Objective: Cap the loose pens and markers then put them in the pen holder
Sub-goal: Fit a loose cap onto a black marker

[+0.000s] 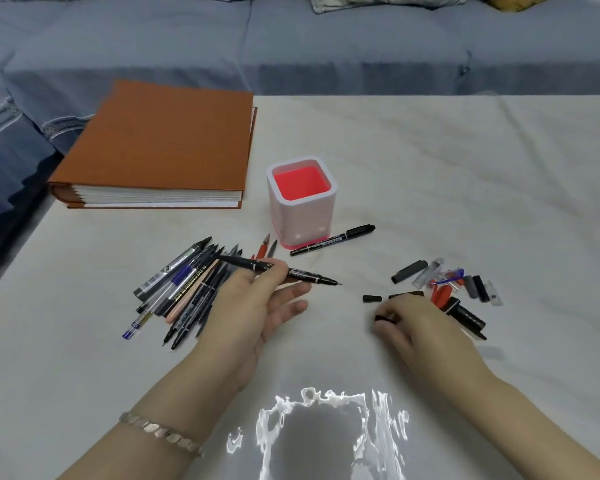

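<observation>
Your left hand (257, 306) grips an uncapped black marker (284, 270) above the table (465, 188), your right hand (420, 327) pinches a small black cap (383, 318), pen holder (302, 202) standing just beyond

Right hand (413, 323): fingertips curl over a small black cap (384, 318), mostly hidden, its open end not visible; hand also covers the near part of the cap pile (458, 285); Left hand (257, 306): fingers hide the middle of the black marker (281, 270), and the palm hides the near ends of several pens in the pen heap (184, 285); printing on barrels too small to read; pen holder (302, 199): hides part of the capped marker (333, 240) behind its base, possibly touching; both forearms cut off at the bottom edge; smeared glare patch (326, 434) blurs the table there.
</observation>
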